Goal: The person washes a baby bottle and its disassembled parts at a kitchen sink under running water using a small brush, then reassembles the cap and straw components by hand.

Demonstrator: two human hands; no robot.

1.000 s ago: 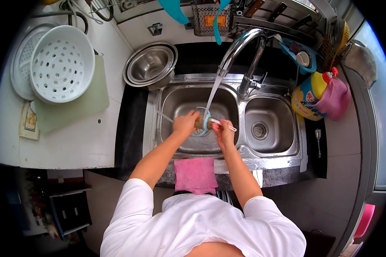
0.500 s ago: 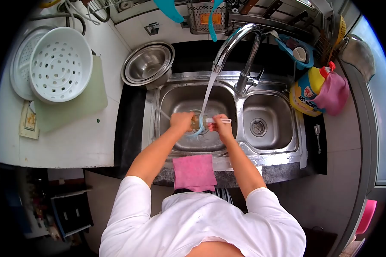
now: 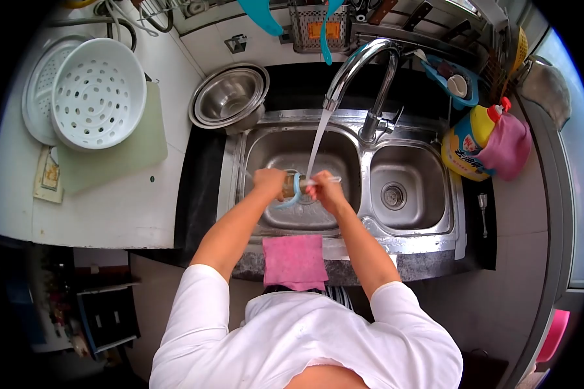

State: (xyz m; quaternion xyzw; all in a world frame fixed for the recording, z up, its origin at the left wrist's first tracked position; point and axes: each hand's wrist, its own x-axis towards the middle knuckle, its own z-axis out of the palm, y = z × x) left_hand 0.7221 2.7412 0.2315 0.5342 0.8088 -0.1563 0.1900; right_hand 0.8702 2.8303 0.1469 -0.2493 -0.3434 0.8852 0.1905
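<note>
My left hand (image 3: 270, 183) is wrapped round a see-through, brownish cup (image 3: 288, 186) with a light blue band (image 3: 296, 187) at its right end. The cup lies on its side over the large sink basin (image 3: 266, 148). My right hand (image 3: 325, 192) is closed on a slim, pale-handled tool (image 3: 335, 179), held close to the cup's mouth. The tool's other end is hidden by the cup and fingers. Water runs from the faucet (image 3: 331, 102) and comes down between the cup and my right hand.
The smaller basin (image 3: 407, 175) is on the right, with a yellow detergent bottle (image 3: 464, 144) behind it. Nested steel bowls (image 3: 227, 97) stand back left. A white colander (image 3: 98, 97) rests on the left counter. A pink cloth (image 3: 295, 260) hangs over the front edge.
The cup has shifted slightly left, out from under the stream. My right hand has moved a little left with the tool. The whole view has shifted slightly.
</note>
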